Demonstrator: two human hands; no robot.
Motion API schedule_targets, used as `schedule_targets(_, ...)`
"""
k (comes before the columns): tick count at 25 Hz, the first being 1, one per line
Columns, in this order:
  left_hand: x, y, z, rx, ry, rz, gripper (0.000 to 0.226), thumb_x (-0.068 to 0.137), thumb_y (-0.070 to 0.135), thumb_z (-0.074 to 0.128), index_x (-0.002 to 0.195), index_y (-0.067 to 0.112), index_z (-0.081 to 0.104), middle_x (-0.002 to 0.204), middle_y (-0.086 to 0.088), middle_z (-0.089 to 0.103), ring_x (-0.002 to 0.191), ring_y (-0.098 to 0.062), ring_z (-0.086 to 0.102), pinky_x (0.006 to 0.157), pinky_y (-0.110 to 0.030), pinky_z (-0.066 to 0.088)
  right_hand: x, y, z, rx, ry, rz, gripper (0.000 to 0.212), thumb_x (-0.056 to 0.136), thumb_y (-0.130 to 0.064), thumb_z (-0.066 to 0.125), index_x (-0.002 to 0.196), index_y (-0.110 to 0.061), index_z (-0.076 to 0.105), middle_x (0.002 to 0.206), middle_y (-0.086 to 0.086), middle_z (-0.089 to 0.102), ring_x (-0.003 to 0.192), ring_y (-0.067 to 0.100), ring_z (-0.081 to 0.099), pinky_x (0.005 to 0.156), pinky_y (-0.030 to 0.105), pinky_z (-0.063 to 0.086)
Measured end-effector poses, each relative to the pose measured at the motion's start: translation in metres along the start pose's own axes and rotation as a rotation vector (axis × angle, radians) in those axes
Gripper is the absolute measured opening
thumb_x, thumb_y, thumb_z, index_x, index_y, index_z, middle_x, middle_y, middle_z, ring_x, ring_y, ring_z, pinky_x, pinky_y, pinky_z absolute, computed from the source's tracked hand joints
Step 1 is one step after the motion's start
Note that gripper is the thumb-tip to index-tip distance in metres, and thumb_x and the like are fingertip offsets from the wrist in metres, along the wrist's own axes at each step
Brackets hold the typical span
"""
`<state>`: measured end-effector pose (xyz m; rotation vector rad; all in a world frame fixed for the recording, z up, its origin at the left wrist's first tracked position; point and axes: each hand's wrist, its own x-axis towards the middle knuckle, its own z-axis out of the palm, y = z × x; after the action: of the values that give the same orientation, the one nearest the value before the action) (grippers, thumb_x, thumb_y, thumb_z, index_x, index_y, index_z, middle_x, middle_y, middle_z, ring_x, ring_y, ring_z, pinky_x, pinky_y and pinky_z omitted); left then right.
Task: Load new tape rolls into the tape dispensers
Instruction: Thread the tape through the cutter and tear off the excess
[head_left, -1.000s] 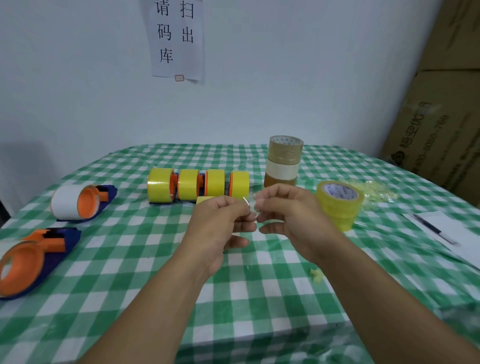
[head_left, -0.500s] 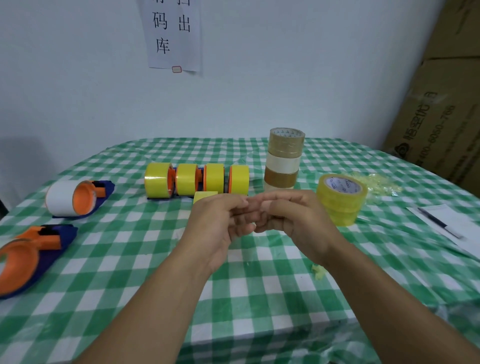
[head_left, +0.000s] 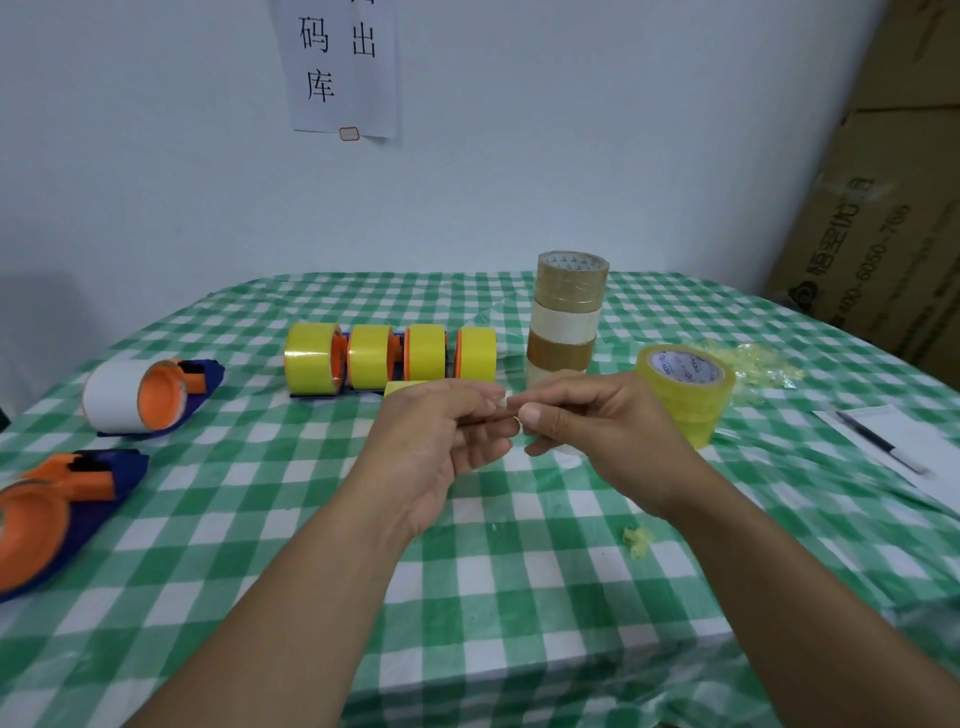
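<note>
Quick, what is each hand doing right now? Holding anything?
Left hand: pinching a small clear scrap, probably tape.
Right hand: pinching the same scrap.

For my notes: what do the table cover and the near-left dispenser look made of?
Table cover: probably thin plastic or nonwoven sheet, printed green checks, faint sheen, fine creases toward the front edge. Near-left dispenser: likely moulded hard plastic, orange hub on blue body, smooth, evenly coloured surfaces.

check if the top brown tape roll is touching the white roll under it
Touching. Head view shows the top brown tape roll resting directly on the white roll, no gap.
</note>
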<state>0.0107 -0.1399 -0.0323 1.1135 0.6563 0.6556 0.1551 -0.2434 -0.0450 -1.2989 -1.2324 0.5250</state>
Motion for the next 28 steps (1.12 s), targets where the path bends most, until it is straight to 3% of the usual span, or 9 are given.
schedule_targets(4, 0.001, -0.003, 0.000, 0.040, -0.029, 0.000, 0.014, 0.088, -0.007, 0.062, 0.097, -0.005, 0.072, 0.087, -0.023, 0.075, 0.076, -0.025, 0.073, 0.058, -0.026, 0.059, 0.004, -0.002, 0.000, 0.003, 0.055, 0.097, 0.005, 0.082, 0.001, 0.077, 0.086, 0.003, 0.074, 0.082, 0.014, 0.077, 0.073, 0.018, 0.072, 0.066, 0.027, 0.058)
schedule_targets(7, 0.001, -0.005, 0.001, 0.022, -0.050, -0.002, 0.016, 0.087, -0.007, 0.063, 0.101, -0.004, 0.071, 0.093, -0.025, 0.075, 0.083, -0.027, 0.074, 0.063, -0.026, 0.060, 0.005, 0.000, 0.004, 0.026, 0.114, 0.138, 0.015, 0.081, 0.006, 0.077, 0.088, 0.003, 0.065, 0.078, 0.018, 0.072, 0.069, 0.020, 0.071, 0.063, 0.026, 0.058)
schedule_targets(13, 0.001, -0.008, -0.001, -0.139, -0.112, -0.035, 0.030, 0.086, -0.021, 0.053, 0.111, -0.010, 0.063, 0.099, -0.025, 0.075, 0.093, -0.031, 0.075, 0.079, -0.033, 0.063, 0.008, -0.002, 0.006, 0.013, 0.177, 0.132, 0.011, 0.083, 0.010, 0.073, 0.084, -0.001, 0.070, 0.075, 0.013, 0.070, 0.068, 0.019, 0.068, 0.064, 0.024, 0.057)
schedule_targets(18, 0.001, -0.011, -0.003, -0.149, -0.137, -0.011, 0.034, 0.081, -0.025, 0.059, 0.111, -0.010, 0.064, 0.099, -0.024, 0.075, 0.092, -0.031, 0.076, 0.075, -0.031, 0.062, 0.006, -0.004, 0.007, 0.053, 0.190, 0.169, 0.010, 0.084, 0.009, 0.073, 0.084, 0.000, 0.069, 0.070, 0.008, 0.070, 0.065, 0.015, 0.069, 0.063, 0.023, 0.057)
schedule_targets(25, 0.000, -0.013, -0.006, -0.183, -0.125, 0.007, 0.035, 0.074, -0.011, 0.070, 0.109, -0.008, 0.067, 0.097, -0.023, 0.076, 0.087, -0.026, 0.076, 0.070, -0.026, 0.061, 0.007, -0.006, 0.007, 0.150, 0.149, 0.222, 0.006, 0.085, 0.004, 0.072, 0.089, 0.000, 0.070, 0.077, 0.016, 0.071, 0.071, 0.022, 0.068, 0.068, 0.029, 0.058)
schedule_targets(28, 0.000, -0.012, -0.008, -0.220, -0.146, 0.006, 0.034, 0.078, -0.018, 0.065, 0.111, -0.008, 0.066, 0.099, -0.023, 0.075, 0.087, -0.027, 0.076, 0.069, -0.025, 0.061, 0.008, -0.007, 0.007, 0.249, 0.139, 0.264, 0.008, 0.087, 0.005, 0.069, 0.085, -0.003, 0.071, 0.080, 0.020, 0.070, 0.075, 0.026, 0.066, 0.068, 0.031, 0.058)
